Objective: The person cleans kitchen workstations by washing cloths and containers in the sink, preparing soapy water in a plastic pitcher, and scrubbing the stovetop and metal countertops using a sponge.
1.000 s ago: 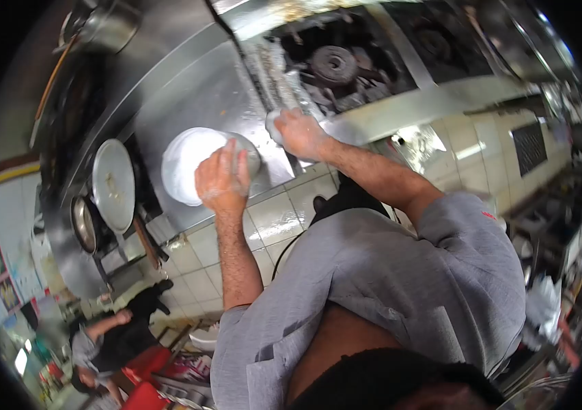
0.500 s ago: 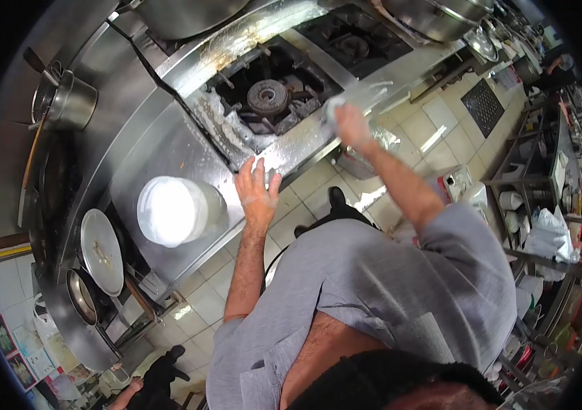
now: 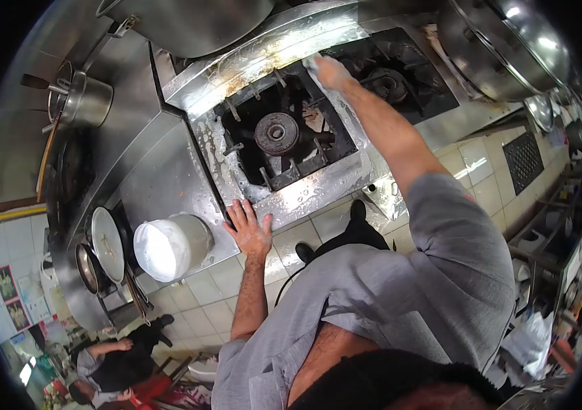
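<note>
My left hand (image 3: 250, 229) lies with fingers spread on the front edge of the wet steel stove top (image 3: 305, 198). My right hand (image 3: 332, 74) is stretched to the far end of the steel strip between two burners, closed on a small whitish scrubbing pad (image 3: 310, 63) that is blurred and mostly covered by the fingers. The near gas burner (image 3: 276, 133), in its dark square recess, lies between my hands. Suds and water drops cover the steel around it. To the left of my left hand stands a white plastic bucket (image 3: 195, 239).
A large pot (image 3: 188, 27) stands at the back left, and big steel pots (image 3: 489, 58) at the back right. A second burner (image 3: 386, 85) lies right of my hand. Pans (image 3: 106, 242) stand at the left. Another person (image 3: 117, 369) is at lower left.
My right hand has moved from the stove's front edge back and left along the strip between the burners, with the pad. The view has shifted; my left hand stays at the front edge.
</note>
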Demonstrator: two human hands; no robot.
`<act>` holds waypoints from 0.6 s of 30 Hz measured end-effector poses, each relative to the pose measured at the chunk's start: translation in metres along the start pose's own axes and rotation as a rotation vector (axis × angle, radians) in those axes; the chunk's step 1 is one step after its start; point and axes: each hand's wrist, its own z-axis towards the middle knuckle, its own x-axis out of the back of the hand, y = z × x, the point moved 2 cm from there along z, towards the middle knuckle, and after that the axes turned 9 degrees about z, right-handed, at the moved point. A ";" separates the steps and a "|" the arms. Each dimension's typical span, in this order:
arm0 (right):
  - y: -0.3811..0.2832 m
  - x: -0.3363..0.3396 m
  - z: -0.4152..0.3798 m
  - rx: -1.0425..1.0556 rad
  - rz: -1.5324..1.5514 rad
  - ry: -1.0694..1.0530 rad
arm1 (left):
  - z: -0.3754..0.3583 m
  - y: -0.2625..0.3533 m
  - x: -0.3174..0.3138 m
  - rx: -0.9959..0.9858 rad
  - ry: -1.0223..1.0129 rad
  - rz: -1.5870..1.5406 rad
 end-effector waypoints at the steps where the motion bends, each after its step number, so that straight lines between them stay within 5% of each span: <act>1: 0.002 -0.003 0.019 0.006 0.013 -0.017 | 0.000 0.001 -0.001 0.023 -0.017 0.012; 4: 0.002 -0.004 0.027 -0.052 0.043 -0.026 | -0.001 0.001 0.000 0.055 -0.050 0.019; 8: 0.005 0.004 -0.098 -0.010 0.190 -0.032 | 0.003 0.000 -0.001 0.076 -0.017 -0.008; 10: 0.006 0.017 -0.167 -0.083 0.046 -0.151 | 0.001 -0.001 -0.006 0.070 0.027 0.011; 13: 0.035 0.034 -0.250 -0.094 -0.205 -0.035 | -0.001 -0.001 -0.004 0.068 0.044 -0.011; 18: 0.159 0.137 -0.278 -0.370 -0.512 0.146 | -0.005 0.000 -0.004 0.055 0.151 -0.045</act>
